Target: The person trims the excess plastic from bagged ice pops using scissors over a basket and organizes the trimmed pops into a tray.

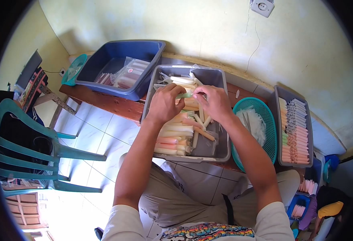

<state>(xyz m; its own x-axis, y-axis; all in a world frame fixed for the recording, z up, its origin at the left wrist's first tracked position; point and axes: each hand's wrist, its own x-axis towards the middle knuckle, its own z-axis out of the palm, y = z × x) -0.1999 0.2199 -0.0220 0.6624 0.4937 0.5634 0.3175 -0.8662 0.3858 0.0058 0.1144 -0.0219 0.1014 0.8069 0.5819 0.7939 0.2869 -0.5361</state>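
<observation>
Above the grey tub (187, 159) in the middle, my left hand (166, 103) is closed around a pale green stick-shaped packet (183, 96). My right hand (212, 100) pinches the right end of the same packet, its fingertips close to those of my left hand. Beneath both hands, the tub holds many long thin packets in white, yellow, orange and pink, some stacked in rows at the lower left, others lying loose. Clear plastic lies along the tub's edges. The packet's middle shows between the two hands.
A blue tub (100, 86) with wrapped packets stands at the left. At the right are a teal basket (269, 120) with clear bags and scissors (246, 120), then a grey tub (311, 138) of packets in rows. A green chair (28, 144) is far left; another person's sleeve (331, 209) shows lower right.
</observation>
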